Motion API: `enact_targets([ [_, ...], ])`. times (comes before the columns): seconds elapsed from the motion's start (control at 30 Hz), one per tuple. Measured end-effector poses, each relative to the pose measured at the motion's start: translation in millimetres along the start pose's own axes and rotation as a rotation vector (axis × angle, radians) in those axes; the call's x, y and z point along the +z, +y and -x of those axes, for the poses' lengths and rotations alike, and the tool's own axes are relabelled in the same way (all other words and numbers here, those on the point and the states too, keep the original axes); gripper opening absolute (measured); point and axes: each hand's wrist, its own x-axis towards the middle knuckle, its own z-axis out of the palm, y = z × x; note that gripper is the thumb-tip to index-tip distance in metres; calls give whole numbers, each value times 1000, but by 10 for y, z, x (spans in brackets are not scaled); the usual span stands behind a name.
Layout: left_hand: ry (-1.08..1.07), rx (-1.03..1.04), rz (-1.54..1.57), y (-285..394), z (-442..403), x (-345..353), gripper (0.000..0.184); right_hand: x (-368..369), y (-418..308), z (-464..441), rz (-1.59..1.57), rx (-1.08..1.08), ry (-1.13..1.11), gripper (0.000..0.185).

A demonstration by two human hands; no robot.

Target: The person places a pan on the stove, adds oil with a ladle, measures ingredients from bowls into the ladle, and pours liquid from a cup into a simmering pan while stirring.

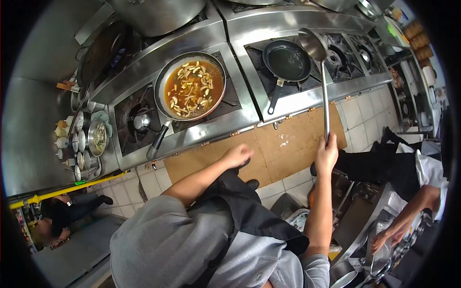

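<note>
Right hand (327, 152) grips one long steel ladle (325, 96), left hand (237, 156) loosely fisted. Up front: one round black pan (287, 60), one bigger grey pan (159, 91) of chunky brown sauce (194, 90).

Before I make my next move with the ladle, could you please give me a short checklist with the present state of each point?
1. Ladle gripped by the right hand: ok.
2. Left hand on the large pan's handle: not ok, it is apart from it.
3. Large pan resting on the stove: ok.
4. Small black pan resting on the stove: ok.
5. Flame under the large pan: cannot tell, hidden.
</note>
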Motion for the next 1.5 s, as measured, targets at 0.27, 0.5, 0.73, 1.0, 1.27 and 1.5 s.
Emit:
enact_targets([
  [0.27,-357,-202,-800,-1182,854,124,74,-384,474,1221,-1174,772,-444,25],
  [0.5,74,17,-420,-1094,-581,644,52,-34,1778,2850,-550,774,-314,18],
  [0.73,365,-108,376,-107,-2032,1195,77,-39,1934,4125,-557,1087,-344,15],
  [1.0,296,-123,465,206,-2683,1314,76,-105,1877,4547,-552,1264,-349,17],
  [1.27,373,-91,475,300,-2729,1302,49,-88,1893,4676,-596,1344,-269,16],
  [1.5,389,-103,489,300,-2753,1310,46,7,1923,4798,-614,1362,-228,13],
])
